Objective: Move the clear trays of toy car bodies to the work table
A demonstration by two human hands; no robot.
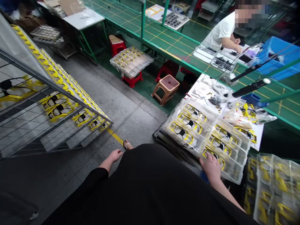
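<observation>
Concrete floor (131,106), right hand (211,167) resting open on clear plastic tray (235,172), left hand (114,155) empty

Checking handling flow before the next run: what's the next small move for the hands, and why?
Probably bring the left hand to the clear plastic tray: the right hand rests on its near corner beside the yellow-and-black parts, while the left hangs empty. Two hands would likely steady it better.

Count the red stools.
3 red stools: one near the white table, one under the parts tray, one behind the tan stool. A shadowed stool may be a fourth.
</observation>
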